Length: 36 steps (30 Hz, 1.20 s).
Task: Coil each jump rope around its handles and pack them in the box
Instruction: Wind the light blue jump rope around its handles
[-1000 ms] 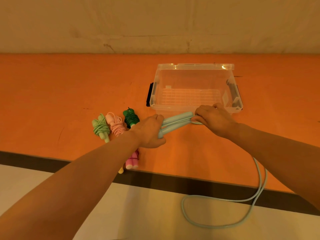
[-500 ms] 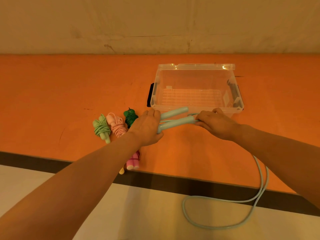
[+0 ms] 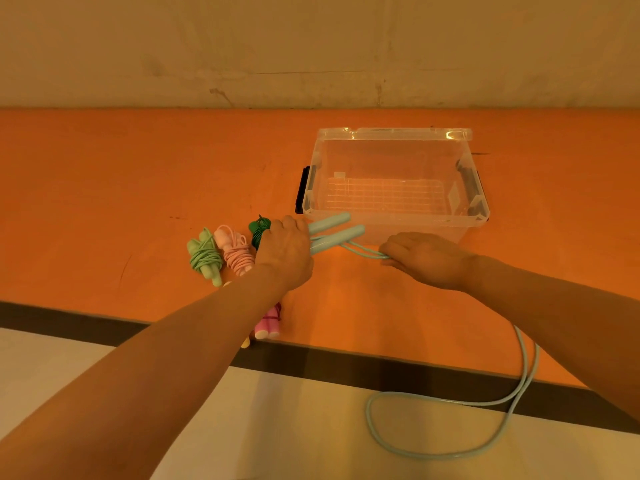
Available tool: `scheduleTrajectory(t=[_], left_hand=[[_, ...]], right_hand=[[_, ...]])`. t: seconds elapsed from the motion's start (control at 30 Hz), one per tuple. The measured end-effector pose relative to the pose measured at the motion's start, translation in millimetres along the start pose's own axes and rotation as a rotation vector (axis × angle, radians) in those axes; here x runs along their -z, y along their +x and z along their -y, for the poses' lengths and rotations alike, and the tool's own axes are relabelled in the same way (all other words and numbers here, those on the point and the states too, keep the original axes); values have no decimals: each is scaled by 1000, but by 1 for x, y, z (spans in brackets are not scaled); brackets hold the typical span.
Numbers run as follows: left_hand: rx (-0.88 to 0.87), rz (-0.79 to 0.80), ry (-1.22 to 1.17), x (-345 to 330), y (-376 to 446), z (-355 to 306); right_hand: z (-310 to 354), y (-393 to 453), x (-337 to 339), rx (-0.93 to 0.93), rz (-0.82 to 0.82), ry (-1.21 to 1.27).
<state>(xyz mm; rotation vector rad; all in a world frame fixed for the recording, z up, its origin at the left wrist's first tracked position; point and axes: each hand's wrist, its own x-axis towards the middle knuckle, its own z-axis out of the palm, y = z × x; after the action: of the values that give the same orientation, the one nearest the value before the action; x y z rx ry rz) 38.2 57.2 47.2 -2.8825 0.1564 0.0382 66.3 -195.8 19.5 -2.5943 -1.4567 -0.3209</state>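
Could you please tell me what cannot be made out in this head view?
- The dark green rope: mostly hidden behind the left hand.
- The bright pink handles: covered above by the left forearm.
- The right hand: its fingertips on the blue cord are hidden underneath.
- The cord's loop: passes behind the right arm.

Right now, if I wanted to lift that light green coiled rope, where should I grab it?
Probably around the wrapped middle of the light green rope, coming from above: it lies flat on the table, and the coils there bind both handles together.
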Motion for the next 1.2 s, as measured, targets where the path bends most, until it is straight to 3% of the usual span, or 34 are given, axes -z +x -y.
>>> scheduleTrajectory(t=[0.13, 0.23, 0.33, 0.5, 0.73, 0.9, 1.07, 1.2], left_hand=[[3, 14, 59, -2, 1, -5], [-186, -14, 103, -5, -3, -6], [-361, -74, 18, -8, -7, -3], [-531, -224, -121, -3, -4, 5], [-656, -161, -241, -2, -3, 10], [-623, -18, -153, -6, -7, 16], [-549, 0, -61, -12, -10, 21], [-448, 35, 101, -10, -11, 14]], right_hand=[[10, 10, 3, 118, -103, -8], [6, 17, 9, 44, -143, 29], [-8, 22, 22, -78, -193, 57], [-16, 20, 26, -78, -211, 25], [-13, 26, 29, 8, -164, 64], [-8, 23, 38, 131, -140, 40], [-7, 17, 38, 226, -67, 23], [-9, 23, 42, 227, 88, 21]])
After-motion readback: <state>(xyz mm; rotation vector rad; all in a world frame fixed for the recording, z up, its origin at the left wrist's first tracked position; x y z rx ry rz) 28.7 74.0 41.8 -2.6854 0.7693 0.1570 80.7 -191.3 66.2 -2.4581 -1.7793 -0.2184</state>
